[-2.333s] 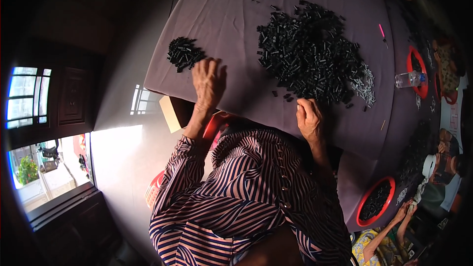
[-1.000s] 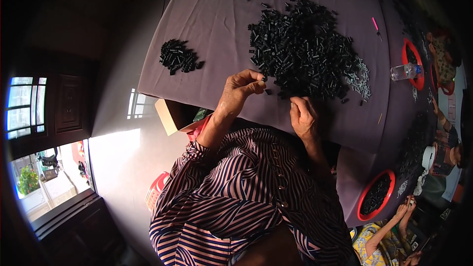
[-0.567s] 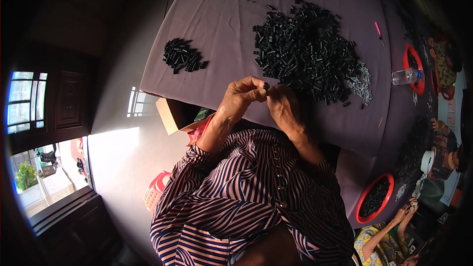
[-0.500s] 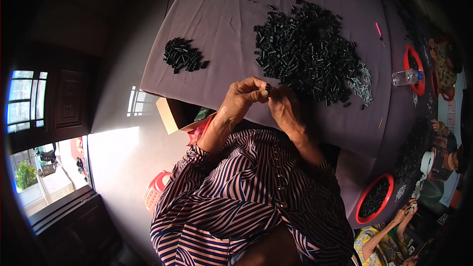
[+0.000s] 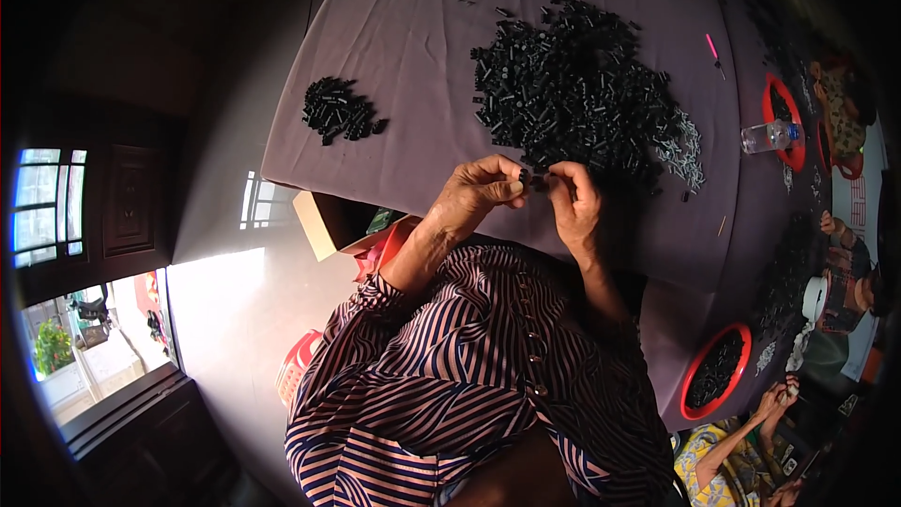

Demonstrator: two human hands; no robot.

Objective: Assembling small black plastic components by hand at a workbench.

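A cardboard box [image 5: 324,222] sits below the near edge of the table [image 5: 394,28], on its left side, partly tucked under the cloth. It is rectangular, tan outside, open at the top, with a dark inside. Just right of it, also under the near edge, a red package [image 5: 385,246] leans against it; its shape is hard to make out. A clear plastic bottle [image 5: 768,137] lies on its side near the table's right edge.
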